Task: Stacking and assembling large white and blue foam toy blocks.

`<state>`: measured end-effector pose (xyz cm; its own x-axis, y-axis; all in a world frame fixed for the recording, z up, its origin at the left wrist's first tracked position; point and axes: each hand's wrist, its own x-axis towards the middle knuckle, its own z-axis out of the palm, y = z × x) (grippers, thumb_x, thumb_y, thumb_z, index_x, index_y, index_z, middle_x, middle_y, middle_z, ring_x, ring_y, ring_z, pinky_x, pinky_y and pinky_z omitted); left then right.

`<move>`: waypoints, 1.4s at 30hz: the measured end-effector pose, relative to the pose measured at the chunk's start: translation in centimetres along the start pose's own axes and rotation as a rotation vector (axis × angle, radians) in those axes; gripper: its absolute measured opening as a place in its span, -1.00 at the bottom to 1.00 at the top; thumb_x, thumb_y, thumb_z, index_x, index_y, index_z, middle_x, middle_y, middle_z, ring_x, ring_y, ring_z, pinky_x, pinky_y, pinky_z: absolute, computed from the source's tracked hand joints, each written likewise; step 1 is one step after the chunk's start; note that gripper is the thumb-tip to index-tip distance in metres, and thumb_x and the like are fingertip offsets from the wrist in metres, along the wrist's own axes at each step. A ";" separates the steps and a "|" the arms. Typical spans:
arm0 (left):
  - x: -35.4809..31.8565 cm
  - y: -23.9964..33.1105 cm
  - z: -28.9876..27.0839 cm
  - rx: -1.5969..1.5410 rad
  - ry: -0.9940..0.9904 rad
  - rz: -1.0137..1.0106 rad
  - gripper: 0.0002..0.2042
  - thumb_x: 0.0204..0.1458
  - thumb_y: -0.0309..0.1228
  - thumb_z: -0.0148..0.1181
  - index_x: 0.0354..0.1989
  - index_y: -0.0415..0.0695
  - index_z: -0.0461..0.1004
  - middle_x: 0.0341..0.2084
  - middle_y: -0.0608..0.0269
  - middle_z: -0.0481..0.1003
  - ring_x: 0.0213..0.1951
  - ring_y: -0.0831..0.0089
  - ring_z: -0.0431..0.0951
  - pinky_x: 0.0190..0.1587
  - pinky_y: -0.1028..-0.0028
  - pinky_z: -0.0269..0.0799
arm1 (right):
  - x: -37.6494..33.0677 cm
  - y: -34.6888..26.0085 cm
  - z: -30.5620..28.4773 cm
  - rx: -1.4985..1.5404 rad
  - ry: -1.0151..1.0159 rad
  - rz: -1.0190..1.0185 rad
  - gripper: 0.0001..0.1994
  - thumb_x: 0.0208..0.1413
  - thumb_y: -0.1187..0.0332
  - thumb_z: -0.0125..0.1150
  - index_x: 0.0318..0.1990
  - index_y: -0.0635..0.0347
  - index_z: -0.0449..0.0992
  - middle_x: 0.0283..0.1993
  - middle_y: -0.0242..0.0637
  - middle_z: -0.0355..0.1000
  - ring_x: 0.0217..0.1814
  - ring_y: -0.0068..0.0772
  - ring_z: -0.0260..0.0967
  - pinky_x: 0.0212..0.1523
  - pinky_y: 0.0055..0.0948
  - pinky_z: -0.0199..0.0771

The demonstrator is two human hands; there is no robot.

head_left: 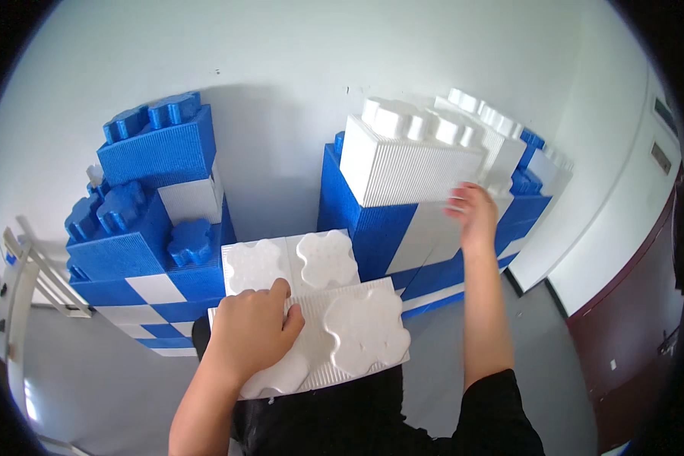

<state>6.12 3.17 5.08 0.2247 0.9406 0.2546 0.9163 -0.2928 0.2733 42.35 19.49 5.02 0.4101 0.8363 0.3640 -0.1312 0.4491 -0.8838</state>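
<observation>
My left hand is closed over the left stud of a large white toy building block held at my lap. Its fingertips are hidden under the hand; the thumb points right. Just beyond lies another white block with two wavy-edged studs on top, and the nearer block overlaps its edge. My right hand is raised, slightly blurred, with its fingers apart and holding nothing. It is in front of a big white ribbed block on the right stack; whether it touches is not clear.
A stepped stack of blue and white blocks stands at left, and a similar stack at right, both by a pale wall. A white metal frame stands far left. At far right is a dark red door.
</observation>
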 end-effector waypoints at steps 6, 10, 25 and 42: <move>-0.6 0.1 0.1 0.001 0.008 0.052 -0.77 0.03 -0.26 0.07 -0.30 -0.18 0.44 -0.66 0.08 0.51 -0.51 0.07 0.55 -0.40 0.13 0.42 | 14.9 3.2 -13.5 0.351 0.588 0.472 -0.43 0.08 -0.01 0.15 0.06 0.29 0.29 -0.13 -0.17 0.33 -0.09 -0.23 0.28 0.02 -0.17 0.33; -0.4 -0.1 0.0 0.010 -0.027 0.050 -0.78 0.01 -0.27 0.08 -0.30 -0.18 0.43 -0.66 0.09 0.50 -0.52 0.08 0.55 -0.42 0.15 0.41 | 19.2 3.0 -15.6 0.326 0.367 0.430 -0.22 -0.01 -0.28 0.12 0.07 0.32 0.27 -0.14 -0.22 0.29 -0.05 -0.24 0.19 0.08 -0.18 0.20; 0.2 0.7 0.1 0.032 0.017 0.063 -0.82 -0.01 -0.33 0.08 -0.30 -0.17 0.44 -0.68 0.13 0.47 -0.53 0.12 0.53 -0.44 0.20 0.41 | 19.8 -3.6 -9.8 0.457 0.432 0.319 -0.51 0.25 0.05 -0.23 0.16 0.22 0.27 0.19 -0.13 0.23 0.26 -0.11 0.16 0.21 0.09 0.20; -0.6 0.4 -0.2 0.004 -0.004 0.057 -0.79 0.03 -0.30 0.08 -0.27 -0.17 0.45 -0.64 0.05 0.50 -0.49 0.04 0.55 -0.41 0.16 0.43 | 13.7 -12.3 -8.9 0.611 0.082 -0.305 -0.51 0.33 0.15 -0.33 0.22 0.31 0.28 0.30 -0.11 0.25 0.32 -0.08 0.20 0.30 -0.20 0.27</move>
<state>6.32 2.46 5.28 0.2781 0.9230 0.2660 0.9032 -0.3455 0.2546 57.56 22.64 18.24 0.5734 0.6283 0.5259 -0.4747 0.7779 -0.4118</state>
